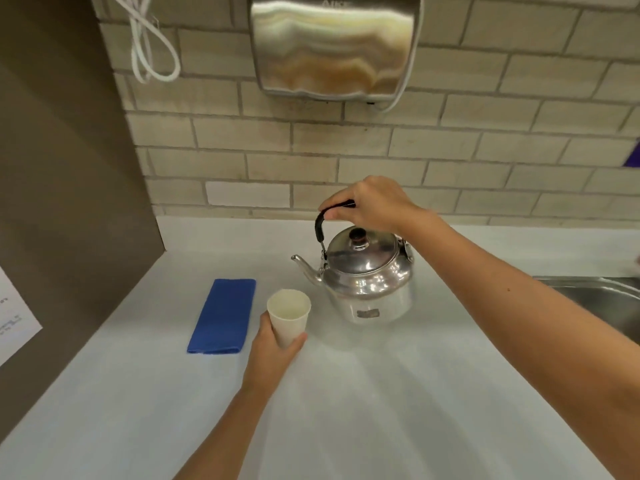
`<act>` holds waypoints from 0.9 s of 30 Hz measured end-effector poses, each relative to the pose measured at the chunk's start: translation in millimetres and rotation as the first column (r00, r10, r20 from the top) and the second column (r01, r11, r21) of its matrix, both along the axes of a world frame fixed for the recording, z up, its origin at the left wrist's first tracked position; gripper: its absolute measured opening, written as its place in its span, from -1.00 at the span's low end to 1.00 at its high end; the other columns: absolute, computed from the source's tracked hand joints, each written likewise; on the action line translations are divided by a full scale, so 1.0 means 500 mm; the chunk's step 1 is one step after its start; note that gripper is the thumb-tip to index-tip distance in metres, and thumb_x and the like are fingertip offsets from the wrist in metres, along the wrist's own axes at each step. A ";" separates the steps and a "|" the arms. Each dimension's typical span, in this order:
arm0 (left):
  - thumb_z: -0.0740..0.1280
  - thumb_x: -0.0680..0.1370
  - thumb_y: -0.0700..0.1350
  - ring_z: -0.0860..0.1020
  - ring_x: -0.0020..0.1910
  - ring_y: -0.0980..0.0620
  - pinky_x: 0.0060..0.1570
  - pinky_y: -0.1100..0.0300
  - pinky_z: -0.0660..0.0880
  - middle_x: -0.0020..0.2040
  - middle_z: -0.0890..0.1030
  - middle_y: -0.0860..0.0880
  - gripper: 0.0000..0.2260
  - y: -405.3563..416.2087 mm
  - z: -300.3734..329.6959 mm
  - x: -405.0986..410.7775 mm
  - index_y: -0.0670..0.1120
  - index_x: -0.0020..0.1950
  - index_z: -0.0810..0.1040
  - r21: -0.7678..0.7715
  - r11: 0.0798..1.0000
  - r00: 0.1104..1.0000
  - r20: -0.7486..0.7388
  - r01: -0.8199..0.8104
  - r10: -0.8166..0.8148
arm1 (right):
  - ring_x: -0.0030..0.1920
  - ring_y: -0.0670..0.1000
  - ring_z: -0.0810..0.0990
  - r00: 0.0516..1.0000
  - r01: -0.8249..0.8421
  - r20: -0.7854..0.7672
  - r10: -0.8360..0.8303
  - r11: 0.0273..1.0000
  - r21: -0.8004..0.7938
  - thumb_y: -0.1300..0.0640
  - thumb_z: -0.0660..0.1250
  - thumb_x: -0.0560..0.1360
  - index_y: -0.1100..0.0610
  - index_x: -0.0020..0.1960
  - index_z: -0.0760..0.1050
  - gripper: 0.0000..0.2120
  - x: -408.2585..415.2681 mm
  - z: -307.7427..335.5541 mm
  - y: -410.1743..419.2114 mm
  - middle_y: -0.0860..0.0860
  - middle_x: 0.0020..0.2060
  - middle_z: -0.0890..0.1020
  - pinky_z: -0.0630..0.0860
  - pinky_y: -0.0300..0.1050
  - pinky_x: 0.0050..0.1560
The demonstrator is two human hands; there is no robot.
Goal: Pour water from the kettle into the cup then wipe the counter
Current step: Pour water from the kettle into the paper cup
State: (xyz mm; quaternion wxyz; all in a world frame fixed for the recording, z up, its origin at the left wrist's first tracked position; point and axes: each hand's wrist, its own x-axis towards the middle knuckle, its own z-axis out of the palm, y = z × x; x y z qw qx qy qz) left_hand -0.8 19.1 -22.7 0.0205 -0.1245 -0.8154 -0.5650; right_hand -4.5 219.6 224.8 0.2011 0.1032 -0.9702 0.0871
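A shiny steel kettle (363, 278) stands upright on the pale counter (381, 393), its spout pointing left. My right hand (370, 202) is closed around its black handle above the lid. A white paper cup (289, 317) is just left of and in front of the kettle, below the spout, and my left hand (273, 355) grips it from below and behind. The cup looks empty. A folded blue cloth (223, 317) lies flat on the counter to the left of the cup.
A steel sink (602, 299) is set into the counter at the right. A steel hand dryer (332, 46) hangs on the brick wall above the kettle, with a white cord (152, 50) at its left. A brown panel (69, 168) borders the counter's left side.
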 end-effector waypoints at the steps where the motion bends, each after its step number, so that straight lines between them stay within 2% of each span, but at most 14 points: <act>1: 0.50 0.35 -0.03 0.49 0.07 -0.02 0.03 0.11 0.47 0.10 0.49 0.00 -0.39 0.001 0.000 -0.001 -0.05 0.29 0.27 -0.001 1.000 1.000 -0.002 -0.004 0.004 | -0.21 -0.16 0.45 0.999 0.001 0.039 -0.002 1.000 0.023 -0.18 0.31 0.44 -0.24 0.04 0.56 -0.80 0.011 0.006 -0.006 -0.15 -0.10 0.70 0.34 -0.17 -0.24; 3: 0.50 0.34 -0.02 0.49 0.06 -0.02 0.02 0.09 0.47 0.11 0.49 -0.02 -0.38 0.001 -0.001 -0.002 -0.06 0.29 0.27 -0.008 1.000 1.000 -0.011 -0.012 0.012 | -0.28 -0.19 0.44 0.996 -0.020 0.089 0.013 0.997 0.079 -0.18 0.30 0.44 -0.24 0.03 0.56 -0.81 0.032 0.017 -0.018 -0.18 -0.13 0.69 0.38 -0.19 -0.28; 6: 0.51 0.34 -0.03 0.47 0.06 -0.02 0.03 0.07 0.47 0.14 0.50 -0.05 -0.37 0.001 -0.003 -0.003 -0.06 0.29 0.27 0.000 1.000 1.000 -0.007 -0.014 0.014 | -0.42 -0.23 0.38 0.992 -0.059 0.117 0.041 0.986 0.154 -0.16 0.32 0.44 -0.20 0.03 0.58 -0.81 0.055 0.029 -0.037 -0.20 -0.18 0.69 0.30 -0.28 -0.36; 11: 0.51 0.33 -0.05 0.47 0.08 -0.03 0.06 0.08 0.46 0.19 0.50 -0.08 -0.37 0.001 -0.004 -0.003 -0.05 0.30 0.27 0.010 1.000 1.000 -0.002 -0.010 0.010 | -0.29 -0.11 0.46 0.988 -0.104 0.144 0.060 0.942 0.321 -0.16 0.31 0.44 -0.18 0.05 0.57 -0.78 0.063 0.046 -0.071 -0.15 -0.14 0.70 0.31 -0.24 -0.39; 16: 0.51 0.33 -0.04 0.48 0.06 -0.04 0.04 0.05 0.49 0.17 0.51 -0.08 -0.38 0.001 -0.003 -0.004 -0.04 0.28 0.28 0.027 1.000 1.000 0.001 -0.001 0.001 | -0.26 -0.04 0.53 0.983 -0.141 0.171 0.074 0.892 0.429 -0.15 0.30 0.46 -0.17 0.07 0.57 -0.78 0.064 0.053 -0.094 -0.08 -0.17 0.71 0.39 -0.14 -0.34; 22: 0.52 0.31 -0.02 0.50 0.04 -0.05 -0.01 0.05 0.51 0.16 0.52 -0.10 -0.37 0.000 -0.006 -0.009 -0.06 0.27 0.29 0.021 1.000 1.000 0.004 -0.008 0.008 | -0.41 -0.10 0.35 0.978 -0.174 0.189 0.091 0.853 0.492 -0.14 0.30 0.47 -0.14 0.08 0.57 -0.78 0.059 0.049 -0.110 -0.05 -0.24 0.68 0.21 -0.23 -0.46; 27: 0.52 0.32 -0.02 0.48 0.08 -0.06 0.05 0.02 0.53 0.19 0.50 -0.11 -0.35 0.001 -0.004 -0.008 -0.07 0.30 0.27 0.004 1.000 1.000 0.010 -0.009 0.009 | -0.44 -0.13 0.30 0.973 -0.211 0.195 0.126 0.826 0.523 -0.13 0.29 0.47 -0.13 0.08 0.57 -0.78 0.053 0.046 -0.117 -0.07 -0.23 0.68 0.14 -0.24 -0.47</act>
